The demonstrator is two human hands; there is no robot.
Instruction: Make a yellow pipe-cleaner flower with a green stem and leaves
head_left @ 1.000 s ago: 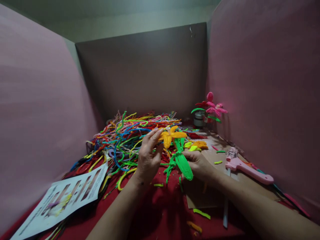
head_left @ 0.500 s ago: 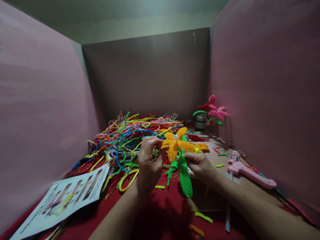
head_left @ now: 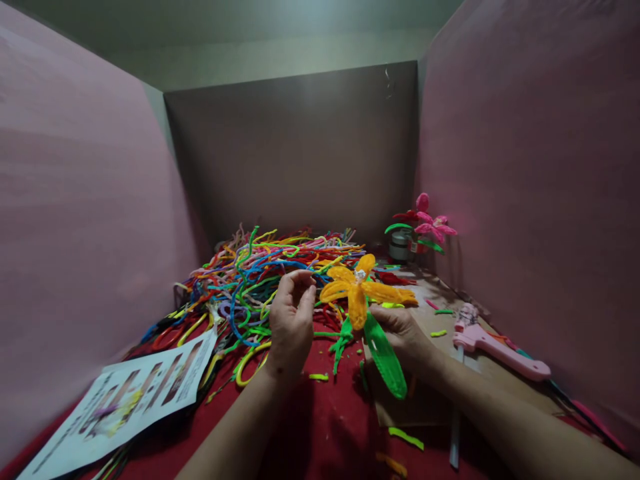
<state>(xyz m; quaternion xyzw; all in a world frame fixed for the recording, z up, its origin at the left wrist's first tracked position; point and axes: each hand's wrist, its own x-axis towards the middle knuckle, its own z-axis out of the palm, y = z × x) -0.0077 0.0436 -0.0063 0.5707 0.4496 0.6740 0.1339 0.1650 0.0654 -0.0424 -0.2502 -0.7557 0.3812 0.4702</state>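
An orange pipe-cleaner flower [head_left: 357, 297] with a pale centre is held up over the red cloth by my right hand [head_left: 400, 330]. The fingers of that hand close round its stem, just behind the petals, and are partly hidden. Below the bloom a long green leaf [head_left: 386, 357] slants down to the right. My left hand [head_left: 293, 320] is just left of the petals, apart from them, its fingers curled with a gap between thumb and fingertips and nothing visible in it.
A heap of coloured pipe cleaners [head_left: 280, 267] lies at the back. On the left is a printed sheet [head_left: 145, 400] by yellow-handled scissors [head_left: 250, 363]. On the right, a pink glue gun [head_left: 500, 350] rests on cardboard [head_left: 415, 407]; pink flowers [head_left: 434, 225] stand behind.
My left hand has let go of an orange petal and moved slightly left. The flower has turned in my right hand, and its green leaf has swung to the right.
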